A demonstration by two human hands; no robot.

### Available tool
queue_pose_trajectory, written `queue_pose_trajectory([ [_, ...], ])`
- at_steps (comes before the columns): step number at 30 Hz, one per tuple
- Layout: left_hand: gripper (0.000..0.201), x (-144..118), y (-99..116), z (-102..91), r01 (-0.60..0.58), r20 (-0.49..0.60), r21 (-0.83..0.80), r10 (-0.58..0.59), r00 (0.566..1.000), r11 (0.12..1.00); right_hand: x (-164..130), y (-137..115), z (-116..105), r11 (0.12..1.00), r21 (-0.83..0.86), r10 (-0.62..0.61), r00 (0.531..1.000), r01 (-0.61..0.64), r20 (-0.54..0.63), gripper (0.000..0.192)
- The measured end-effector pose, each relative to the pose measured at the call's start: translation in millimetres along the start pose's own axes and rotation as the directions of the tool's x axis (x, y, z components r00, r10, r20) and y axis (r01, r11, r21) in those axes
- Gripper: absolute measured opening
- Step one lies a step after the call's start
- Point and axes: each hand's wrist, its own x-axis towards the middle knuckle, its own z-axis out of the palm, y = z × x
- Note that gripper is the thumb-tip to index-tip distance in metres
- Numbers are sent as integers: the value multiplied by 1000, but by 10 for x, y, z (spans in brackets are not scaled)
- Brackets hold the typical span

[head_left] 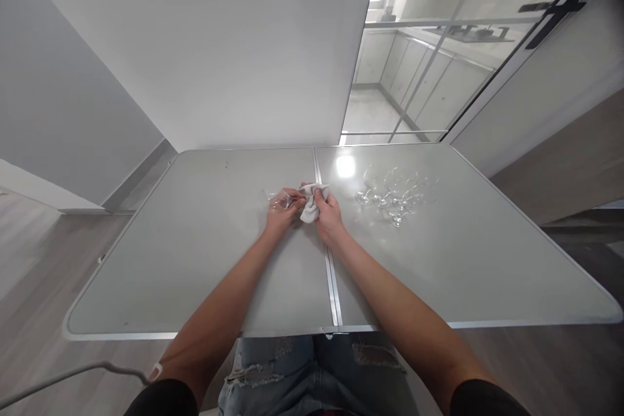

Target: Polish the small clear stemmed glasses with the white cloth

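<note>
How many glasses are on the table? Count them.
About 5: one in the left hand by the cloth, roughly four clustered glasses right; overlaps may hide more.

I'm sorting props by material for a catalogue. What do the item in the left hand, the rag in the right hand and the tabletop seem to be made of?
Stemmed glass in the left hand: clear glass, see-through with highlights. Cloth in the right hand: soft off-white fabric, crumpled. Table: smooth pale grey top, semi-gloss by its reflection, with a metallic-looking rim; possibly laminate.
</note>
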Motion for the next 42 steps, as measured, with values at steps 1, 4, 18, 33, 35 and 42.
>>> queue_pose_trajectory([
  [1, 23, -2, 0, 0, 4, -1, 10, -4, 1000, 1000, 3, -9, -7, 1000, -10, -3, 1000, 3, -13, 35],
  [4, 20, -6, 3, -7, -31, -21, -4, 31, 999, 1000, 2, 1, -29, 995, -96, -28, 996, 20, -85, 35],
  [18, 23, -17, 69, -33, 37, -181, 38, -29, 983, 999, 24, 68, -86, 987, -153, 31, 997, -42, -75, 32],
  [33, 24, -29, 72, -24, 29, -77, 8, -29, 997, 1000, 28, 43, -105, 993, -104, -59, 994, 50, -89, 30],
  [35, 23, -32, 73, -22, 30, -71, 10, -29, 997, 1000, 38, 58, -119, 993, -117, -14, 996, 5, -83, 31],
  [42, 24, -33, 55, -36, 60, -56, -35, -62, 996, 998, 50, 34, -108, 995, -96, -13, 991, 0, -131, 27],
])
